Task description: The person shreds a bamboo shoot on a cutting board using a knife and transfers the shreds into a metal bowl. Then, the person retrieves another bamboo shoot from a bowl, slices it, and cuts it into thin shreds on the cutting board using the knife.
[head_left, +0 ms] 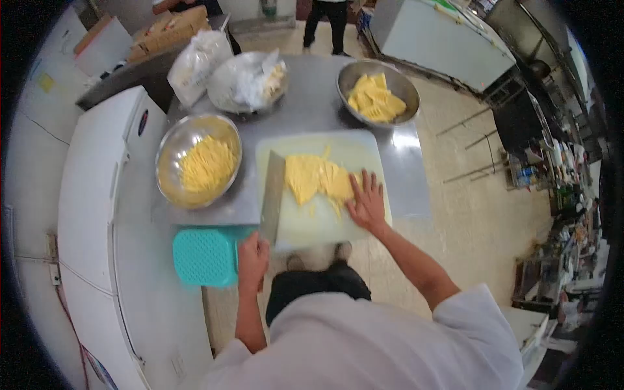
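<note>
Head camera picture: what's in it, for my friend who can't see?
A person's left hand holds a broad knife beside flat yellow pieces on a pale cutting board; the right hand touches them. A metal bowl of yellow strips stands at the left; a second bowl, farther off right, holds bigger pieces.

1 view: head-worn | faces forward, steeply down | cutting board (357, 146) near, mid-frame | wide, round-edged field

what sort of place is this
Probably a commercial kitchen, or another food preparation room: there's a metal worktable, a broad-bladed knife at a cutting board, and a large metal bowl of yellow strips.
</note>
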The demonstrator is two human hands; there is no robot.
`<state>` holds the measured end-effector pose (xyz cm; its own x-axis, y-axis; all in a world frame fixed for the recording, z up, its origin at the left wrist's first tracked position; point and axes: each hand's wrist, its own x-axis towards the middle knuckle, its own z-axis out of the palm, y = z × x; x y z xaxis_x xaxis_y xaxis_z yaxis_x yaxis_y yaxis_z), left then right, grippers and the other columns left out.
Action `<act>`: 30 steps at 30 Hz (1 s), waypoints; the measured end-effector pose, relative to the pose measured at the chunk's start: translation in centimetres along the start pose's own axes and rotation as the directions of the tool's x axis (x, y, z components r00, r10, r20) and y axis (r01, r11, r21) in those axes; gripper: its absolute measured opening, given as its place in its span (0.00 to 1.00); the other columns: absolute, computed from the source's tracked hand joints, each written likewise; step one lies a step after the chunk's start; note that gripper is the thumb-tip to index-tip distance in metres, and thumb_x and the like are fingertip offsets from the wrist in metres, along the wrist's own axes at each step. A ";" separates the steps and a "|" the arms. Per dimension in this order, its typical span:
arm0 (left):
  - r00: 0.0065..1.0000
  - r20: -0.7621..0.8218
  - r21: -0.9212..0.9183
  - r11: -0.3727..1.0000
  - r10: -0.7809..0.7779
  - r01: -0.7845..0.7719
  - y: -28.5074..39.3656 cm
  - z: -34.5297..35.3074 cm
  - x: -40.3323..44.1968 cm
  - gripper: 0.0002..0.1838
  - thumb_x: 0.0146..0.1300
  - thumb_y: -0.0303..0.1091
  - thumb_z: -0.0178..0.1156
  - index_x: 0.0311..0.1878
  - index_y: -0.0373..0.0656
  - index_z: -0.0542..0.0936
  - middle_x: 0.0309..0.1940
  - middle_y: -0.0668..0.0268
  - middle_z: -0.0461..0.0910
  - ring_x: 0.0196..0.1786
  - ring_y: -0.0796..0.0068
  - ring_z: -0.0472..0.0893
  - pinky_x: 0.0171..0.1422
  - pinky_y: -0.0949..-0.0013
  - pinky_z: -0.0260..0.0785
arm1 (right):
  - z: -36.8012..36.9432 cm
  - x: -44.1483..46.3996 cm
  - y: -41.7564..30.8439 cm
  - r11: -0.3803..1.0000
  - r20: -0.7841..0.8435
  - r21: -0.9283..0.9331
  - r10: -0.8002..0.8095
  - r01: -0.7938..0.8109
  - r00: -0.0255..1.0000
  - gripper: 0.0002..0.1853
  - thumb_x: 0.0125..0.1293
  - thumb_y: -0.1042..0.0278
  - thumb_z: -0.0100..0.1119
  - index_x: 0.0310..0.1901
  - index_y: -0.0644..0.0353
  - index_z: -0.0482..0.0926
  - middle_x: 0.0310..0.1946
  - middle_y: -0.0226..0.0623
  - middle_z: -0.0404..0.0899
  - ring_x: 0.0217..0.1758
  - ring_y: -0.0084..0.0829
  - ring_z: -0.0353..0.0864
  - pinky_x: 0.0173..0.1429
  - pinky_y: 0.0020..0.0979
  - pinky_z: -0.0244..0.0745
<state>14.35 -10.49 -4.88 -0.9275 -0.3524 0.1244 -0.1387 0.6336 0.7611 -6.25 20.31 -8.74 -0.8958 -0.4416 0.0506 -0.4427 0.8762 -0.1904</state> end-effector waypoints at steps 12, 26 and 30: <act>0.928 0.104 -0.154 0.916 -0.358 0.371 1.0 -2.5 -1.6 0.11 0.68 0.31 0.59 0.48 0.32 0.78 0.30 0.46 0.81 0.29 0.50 0.82 0.35 0.55 0.73 | 0.5 1.3 0.6 0.976 0.039 -0.165 -0.141 0.145 0.989 0.41 0.73 0.38 0.45 0.82 0.46 0.53 0.84 0.48 0.43 0.85 0.64 0.36 0.79 0.73 0.38; 0.868 0.321 -0.483 0.723 -0.379 0.494 1.9 -1.0 -4.2 0.30 0.72 0.29 0.58 0.76 0.45 0.66 0.31 0.64 0.79 0.21 0.77 0.77 0.24 0.67 0.71 | -0.7 5.5 -5.7 0.920 -0.101 0.231 -0.301 0.316 0.948 0.23 0.68 0.59 0.61 0.64 0.53 0.81 0.72 0.45 0.71 0.76 0.53 0.65 0.75 0.70 0.54; 0.833 0.273 -0.313 0.774 -0.482 0.551 3.9 -0.8 -3.1 0.26 0.74 0.34 0.57 0.74 0.44 0.68 0.30 0.56 0.81 0.22 0.69 0.81 0.28 0.61 0.73 | 2.1 13.6 -12.4 0.736 -0.271 0.414 -0.462 0.535 0.845 0.09 0.59 0.69 0.64 0.41 0.57 0.87 0.43 0.40 0.86 0.50 0.46 0.82 0.56 0.53 0.76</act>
<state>16.93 -7.49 -1.81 -0.8002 -0.4107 -0.4371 -0.5096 0.0811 0.8566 -12.81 3.01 -7.72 -0.5626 -0.7257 0.3960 -0.7891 0.3285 -0.5191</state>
